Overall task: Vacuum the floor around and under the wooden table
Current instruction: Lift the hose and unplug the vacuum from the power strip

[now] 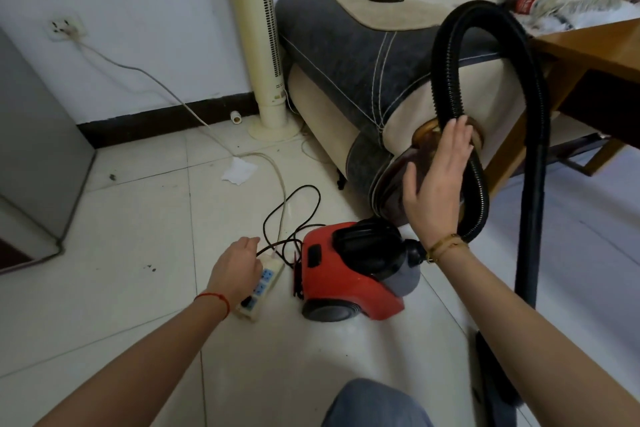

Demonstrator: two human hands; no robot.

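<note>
Head view, looking down at a pale tiled floor. A red vacuum with a black top sat on the floor near the middle, just in front of a grey and cream sofa. Its black ribbed hose rose from the front of the vacuum, looped high over the sofa arm and came down on the right as a dark straight tube. The corner of the wooden tabletop showed at the right edge, beside the hose loop.

The left hand reached down to a white power strip lying just left of the vacuum. Its fingers were curled over the far end of the strip, where a black cord was plugged in; whether they pinched the plug could not be told. A red string circled that wrist.

The right hand was raised above the vacuum, palm flat and facing the sofa, fingers straight and spread, grasping nothing. Their tips lay against the near run of the hose. A thin bracelet sat on that wrist.

A white cable ran from a wall socket across the floor to the strip. A cream tower fan stood against the wall left of the sofa, and a crumpled tissue lay on the tiles.
</note>
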